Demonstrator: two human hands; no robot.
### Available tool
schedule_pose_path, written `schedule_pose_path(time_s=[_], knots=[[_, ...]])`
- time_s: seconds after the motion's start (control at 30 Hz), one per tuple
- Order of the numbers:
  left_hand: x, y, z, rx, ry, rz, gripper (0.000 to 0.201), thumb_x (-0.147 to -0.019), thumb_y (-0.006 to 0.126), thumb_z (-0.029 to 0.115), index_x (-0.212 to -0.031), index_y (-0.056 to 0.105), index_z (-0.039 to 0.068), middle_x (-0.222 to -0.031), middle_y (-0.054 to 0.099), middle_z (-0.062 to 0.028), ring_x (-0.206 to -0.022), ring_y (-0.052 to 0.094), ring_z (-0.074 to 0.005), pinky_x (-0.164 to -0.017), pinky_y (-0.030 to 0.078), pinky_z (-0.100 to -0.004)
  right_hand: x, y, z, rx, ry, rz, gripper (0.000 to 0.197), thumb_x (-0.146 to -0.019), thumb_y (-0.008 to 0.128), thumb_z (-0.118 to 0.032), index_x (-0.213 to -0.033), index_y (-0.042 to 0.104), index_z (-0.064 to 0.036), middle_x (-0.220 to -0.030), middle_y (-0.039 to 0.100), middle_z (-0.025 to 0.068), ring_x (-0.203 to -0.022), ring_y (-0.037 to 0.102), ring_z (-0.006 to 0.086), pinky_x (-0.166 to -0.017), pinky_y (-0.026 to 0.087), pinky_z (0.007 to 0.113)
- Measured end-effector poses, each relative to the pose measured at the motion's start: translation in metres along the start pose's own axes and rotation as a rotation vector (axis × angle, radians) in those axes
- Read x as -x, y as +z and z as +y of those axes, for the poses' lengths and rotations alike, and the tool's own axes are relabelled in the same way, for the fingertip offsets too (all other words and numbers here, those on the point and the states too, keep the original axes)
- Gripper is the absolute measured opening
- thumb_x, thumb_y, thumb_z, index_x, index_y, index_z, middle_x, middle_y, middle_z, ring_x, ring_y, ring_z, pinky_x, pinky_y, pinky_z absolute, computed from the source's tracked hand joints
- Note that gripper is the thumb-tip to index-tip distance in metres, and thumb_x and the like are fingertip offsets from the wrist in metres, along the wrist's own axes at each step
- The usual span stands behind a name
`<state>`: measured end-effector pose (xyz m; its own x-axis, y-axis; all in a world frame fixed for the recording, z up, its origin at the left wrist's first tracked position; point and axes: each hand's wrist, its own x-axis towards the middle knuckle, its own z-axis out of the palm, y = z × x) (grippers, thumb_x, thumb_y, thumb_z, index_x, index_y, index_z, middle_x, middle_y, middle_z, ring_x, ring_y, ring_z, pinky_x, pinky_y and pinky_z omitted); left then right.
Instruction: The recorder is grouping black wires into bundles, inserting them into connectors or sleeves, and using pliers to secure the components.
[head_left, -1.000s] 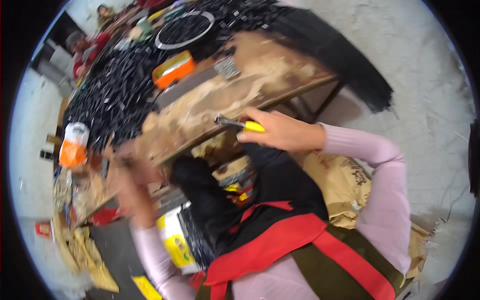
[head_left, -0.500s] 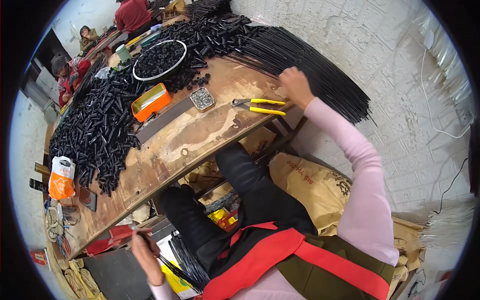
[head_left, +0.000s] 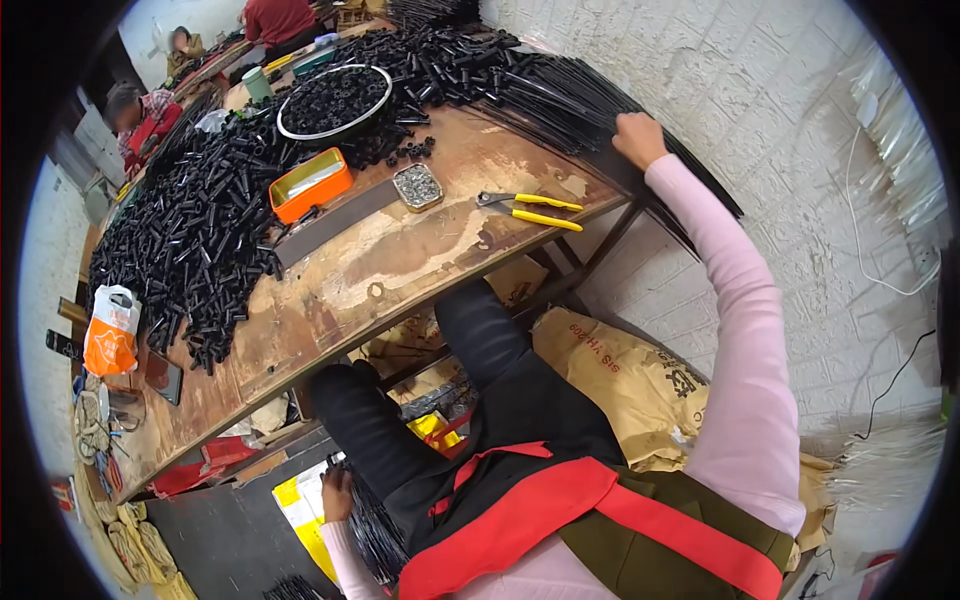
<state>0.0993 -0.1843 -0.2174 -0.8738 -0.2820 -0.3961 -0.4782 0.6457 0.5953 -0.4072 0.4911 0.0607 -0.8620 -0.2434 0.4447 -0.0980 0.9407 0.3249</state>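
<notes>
While the right hand (head_left: 638, 138) was at the far right on the fan of black rods (head_left: 565, 95), the left hand (head_left: 338, 492) was low at near left, at the upper end of a bundle of thin black sticks (head_left: 372, 530) beside the legs (head_left: 370, 425). Right fingers were curled together against the rods; left fingers were bent at the bundle's end. View was poor at both sets of fingertips, so could not tell whether either hand was clamped on anything.

As for progress, it looked like mid-batch, with a lot left. Rods lay in a thick spread off the right end of the table (head_left: 330, 290). Short black tubes (head_left: 190, 220) were heaped loose across the far left, and more small black parts filled a round tray (head_left: 391, 85) at the far side. A small tin (head_left: 428, 206), right of the orange box (head_left: 316, 202), was well filled with silver bits, so that supply seemed ample.

Pliers (head_left: 545, 200) with yellow handles lay unheld near the table's right edge, handles apart. What looked set aside was the bundle by the left leg, plus a smaller dark bunch (head_left: 292, 588) at the near left.
</notes>
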Motion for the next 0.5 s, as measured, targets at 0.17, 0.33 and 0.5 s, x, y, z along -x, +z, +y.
schedule_pose_path(time_s=[0.17,0.33,0.5], knots=[[0.006,-0.047,0.073,-0.143,0.128,0.134,0.040,-0.094,0.058,0.019,-0.129,0.058,0.000,-0.125,0.059,-0.0282,-0.109,0.060,-0.0435,-0.094,0.048,-0.0441,-0.046,-0.030,0.032,-0.335,0.178,-0.097,0.029,-0.079,0.062,-0.025,-0.089,0.067,0.0013,-0.092,0.068,0.0262,-0.090,0.065,0.0434,-0.080,0.051,0.052],[0.033,-0.076,0.134,-0.284,0.134,0.113,0.039,-0.093,0.059,0.021,-0.128,0.058,0.004,-0.119,0.060,-0.0272,-0.102,0.061,-0.0442,-0.088,0.049,-0.0479,-0.081,-0.072,0.014,-0.315,0.176,0.047,0.033,-0.085,0.055,-0.029,-0.090,0.065,0.0025,-0.096,0.066,0.0282,-0.094,0.063,0.0468,-0.081,0.049,0.054],[0.046,-0.087,0.176,-0.394,0.241,0.168,0.041,-0.092,0.062,0.022,-0.130,0.056,0.007,-0.113,0.062,-0.0232,-0.100,0.061,-0.0441,-0.083,0.051,-0.0489,-0.128,-0.099,0.026,-0.800,0.427,-0.365,0.020,-0.085,0.068,-0.016,-0.075,0.062,0.0006,-0.055,0.052,0.0055,-0.042,0.048,0.0150,-0.040,0.037,0.032]])
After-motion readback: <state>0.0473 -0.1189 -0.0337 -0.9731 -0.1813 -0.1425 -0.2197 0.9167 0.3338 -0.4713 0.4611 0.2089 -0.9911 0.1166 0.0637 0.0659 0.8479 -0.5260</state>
